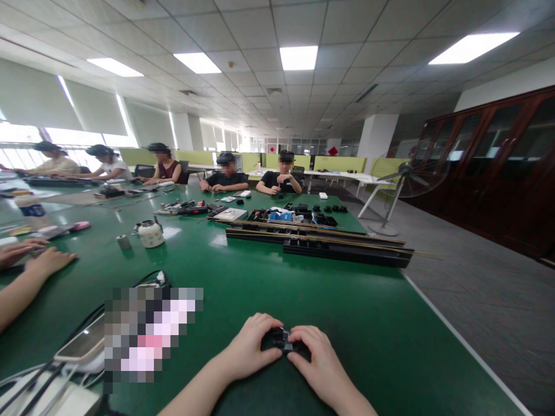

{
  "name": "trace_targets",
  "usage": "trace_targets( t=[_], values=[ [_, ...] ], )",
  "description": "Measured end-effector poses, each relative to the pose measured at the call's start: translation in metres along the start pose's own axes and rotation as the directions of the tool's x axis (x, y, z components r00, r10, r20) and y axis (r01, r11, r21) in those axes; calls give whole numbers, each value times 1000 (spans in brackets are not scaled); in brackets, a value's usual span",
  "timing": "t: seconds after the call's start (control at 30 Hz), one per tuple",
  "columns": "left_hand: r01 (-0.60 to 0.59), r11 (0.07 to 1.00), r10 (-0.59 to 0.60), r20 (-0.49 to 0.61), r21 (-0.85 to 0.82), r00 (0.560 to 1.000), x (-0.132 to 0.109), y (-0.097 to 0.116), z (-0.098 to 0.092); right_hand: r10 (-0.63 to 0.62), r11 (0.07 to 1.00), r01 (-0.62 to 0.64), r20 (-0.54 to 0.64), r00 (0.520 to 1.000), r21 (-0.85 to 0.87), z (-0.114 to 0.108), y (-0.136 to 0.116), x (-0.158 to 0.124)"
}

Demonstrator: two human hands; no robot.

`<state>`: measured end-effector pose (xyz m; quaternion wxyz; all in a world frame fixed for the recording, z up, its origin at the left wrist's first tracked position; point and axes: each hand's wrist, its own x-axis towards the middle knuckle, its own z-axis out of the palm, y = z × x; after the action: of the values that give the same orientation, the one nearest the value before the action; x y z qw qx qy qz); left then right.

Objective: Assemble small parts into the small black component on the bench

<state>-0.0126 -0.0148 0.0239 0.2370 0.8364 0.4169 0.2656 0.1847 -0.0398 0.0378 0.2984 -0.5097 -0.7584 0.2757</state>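
Observation:
Low over the green table (373, 329), my left hand (251, 346) and my right hand (318, 358) meet around a small black plastic part (284, 340). My left thumb and fingers curve round its left side. From the right, my right thumb and fingertips pinch the same part. Its middle shows between my fingertips, with a lighter, shiny spot on top. Much of the part is hidden by my fingers, so I cannot tell its exact kind.
Left of me lie a phone-like device (80, 346), cables and a blurred patch. A co-worker's arm (26, 283) rests further left. Ahead stand a pale jug (151, 233), a grey cylinder (124, 242) and long black rails (347, 254) with thin rods. Several people sit beyond.

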Motion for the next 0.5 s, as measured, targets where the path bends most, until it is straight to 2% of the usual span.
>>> trace_targets(
  t=[0.1,0.3,0.5],
  values=[
    [7,1000,-7,9,8,1000,0,1,-1,18,999,-16,-26,999,49,1,3,1],
    [15,1000,-15,16,11,1000,1,2,-2,136,966,-113,-83,987,231,2,12,5],
    [21,1000,-21,10,8,1000,2,4,-3,163,899,-85,-149,975,429,1,20,9]
  ],
)
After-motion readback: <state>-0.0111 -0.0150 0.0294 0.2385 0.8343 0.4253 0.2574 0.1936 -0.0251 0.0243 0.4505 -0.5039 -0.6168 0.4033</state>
